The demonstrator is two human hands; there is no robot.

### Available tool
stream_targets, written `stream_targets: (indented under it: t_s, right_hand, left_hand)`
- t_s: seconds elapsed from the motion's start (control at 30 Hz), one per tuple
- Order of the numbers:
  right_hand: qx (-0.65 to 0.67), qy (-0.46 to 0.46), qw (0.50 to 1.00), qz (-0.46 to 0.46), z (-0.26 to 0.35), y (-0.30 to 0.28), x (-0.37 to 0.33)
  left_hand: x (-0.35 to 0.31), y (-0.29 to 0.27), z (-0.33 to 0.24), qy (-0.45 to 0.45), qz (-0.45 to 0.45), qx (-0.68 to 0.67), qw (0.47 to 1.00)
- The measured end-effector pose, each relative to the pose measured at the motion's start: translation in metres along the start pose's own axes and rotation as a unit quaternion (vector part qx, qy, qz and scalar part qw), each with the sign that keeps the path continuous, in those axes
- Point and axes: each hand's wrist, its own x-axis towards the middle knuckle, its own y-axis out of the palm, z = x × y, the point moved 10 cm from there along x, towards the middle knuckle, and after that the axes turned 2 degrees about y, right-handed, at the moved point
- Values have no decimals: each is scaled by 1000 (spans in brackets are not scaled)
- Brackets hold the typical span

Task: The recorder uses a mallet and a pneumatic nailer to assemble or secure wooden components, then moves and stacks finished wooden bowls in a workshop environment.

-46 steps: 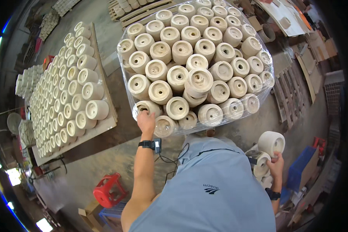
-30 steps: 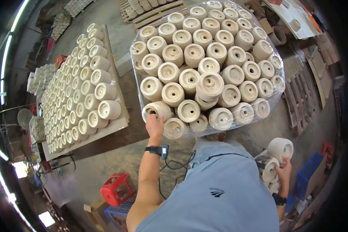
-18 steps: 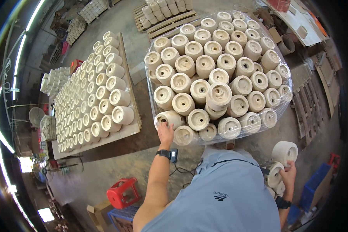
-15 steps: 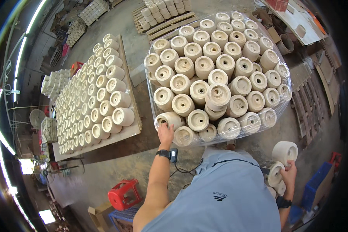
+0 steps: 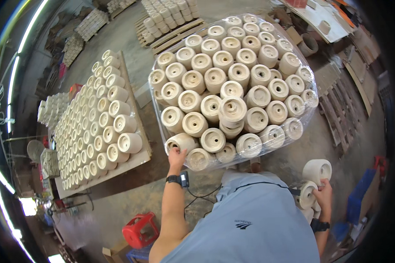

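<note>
My left hand (image 5: 177, 158) grips the rim of a beige cylindrical pot (image 5: 186, 141) lying tilted at the near left corner of a large pile, its fingers hooked into the mouth. Off to my right side, my right hand (image 5: 324, 196) is closed on the edge of another pale pot (image 5: 312, 170). Just under that one, close to my hip, a pot with a round hole (image 5: 306, 197) shows. The fingertips of both hands are partly hidden. In the pile, one pot (image 5: 232, 110) stands on top of others near the middle.
Clear plastic film (image 5: 245, 158) wraps the pile's edge. To the left, a board (image 5: 141, 151) carries many rows of similar pots. A red stool (image 5: 140, 230) stands near my left elbow. Wooden pallets (image 5: 340, 111) lie at the right; a blue crate (image 5: 360, 195) sits beyond my right hand.
The whole view has shifted, so the pile and board appear further left. Both hands keep their holds; the pot in my right hand has tilted slightly.
</note>
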Motion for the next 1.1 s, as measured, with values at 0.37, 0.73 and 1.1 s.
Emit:
stream_targets:
  t_s: [0.37, 0.73, 1.1]
  right_hand:
    - [-31, 36, 999, -26, 5, -11, -7]
    - [-22, 28, 999, -36, -10, -18, -10]
    - [-3, 50, 998, -44, -25, -25, -8]
  left_hand:
    - [14, 16, 7, -69, 67, -58, 994]
    - [1, 5, -30, 4, -33, 101, 994]
    - [-20, -5, -43, 52, -127, 89, 987]
